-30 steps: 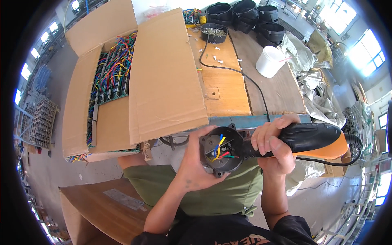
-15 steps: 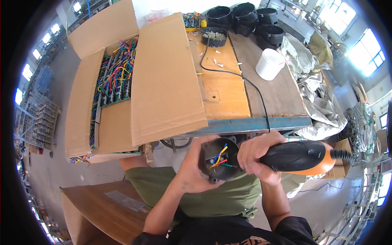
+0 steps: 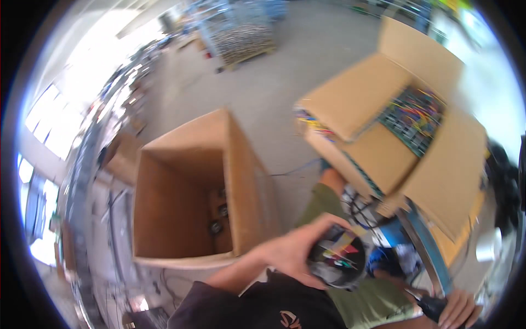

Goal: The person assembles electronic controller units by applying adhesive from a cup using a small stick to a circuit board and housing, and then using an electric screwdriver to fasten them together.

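My left hand (image 3: 298, 252) grips a round black housing (image 3: 339, 257) with coloured wires inside, held over my lap beside a tall open cardboard box (image 3: 186, 192). A few small dark parts lie at the bottom of that box. My right hand (image 3: 459, 310) sits at the lower right edge, closed around the black nose of a power screwdriver (image 3: 430, 306); most of the tool is out of view. The picture is blurred by head motion.
A second open cardboard box (image 3: 405, 137) filled with green boards and coloured wires rests on the workbench at the right. A white cup (image 3: 487, 249) stands at the far right. Grey concrete floor and a loaded pallet (image 3: 241, 38) lie beyond.
The view has swung left from the workbench to the tall box on the floor. My left hand carried the black housing away from the screwdriver, which dropped to the lower right.
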Available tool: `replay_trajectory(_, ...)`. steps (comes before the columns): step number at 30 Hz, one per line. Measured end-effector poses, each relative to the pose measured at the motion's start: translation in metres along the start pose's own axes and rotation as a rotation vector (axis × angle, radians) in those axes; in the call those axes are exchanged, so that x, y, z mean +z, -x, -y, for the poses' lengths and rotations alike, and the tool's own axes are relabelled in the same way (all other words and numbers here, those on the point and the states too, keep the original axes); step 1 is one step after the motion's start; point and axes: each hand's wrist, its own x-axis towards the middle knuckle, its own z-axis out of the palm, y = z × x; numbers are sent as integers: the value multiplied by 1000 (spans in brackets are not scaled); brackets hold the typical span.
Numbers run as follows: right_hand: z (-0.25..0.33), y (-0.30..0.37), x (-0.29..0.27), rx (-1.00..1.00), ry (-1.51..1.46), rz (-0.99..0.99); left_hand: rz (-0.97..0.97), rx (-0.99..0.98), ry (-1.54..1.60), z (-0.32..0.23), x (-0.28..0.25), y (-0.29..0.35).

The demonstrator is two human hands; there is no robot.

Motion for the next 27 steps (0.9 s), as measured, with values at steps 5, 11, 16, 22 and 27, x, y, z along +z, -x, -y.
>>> replay_trajectory(5,-22,35,-9,68,69,-356,-1176,-4,269,13,-98,185)
replay_trajectory(11,-44,35,-35,158,17,-595,-1399,-1016,278,131,-222,298)
replay_trajectory(16,-43,29,-40,216,86,-681,-965,-1278,-148,226,-249,285)
replay_trajectory(22,-38,-6,-22,364,287,-677,-654,-1411,-132,304,-227,263)
replay_trajectory(27,-28,-13,-27,394,265,-703,-444,-1389,-442,360,-171,254)
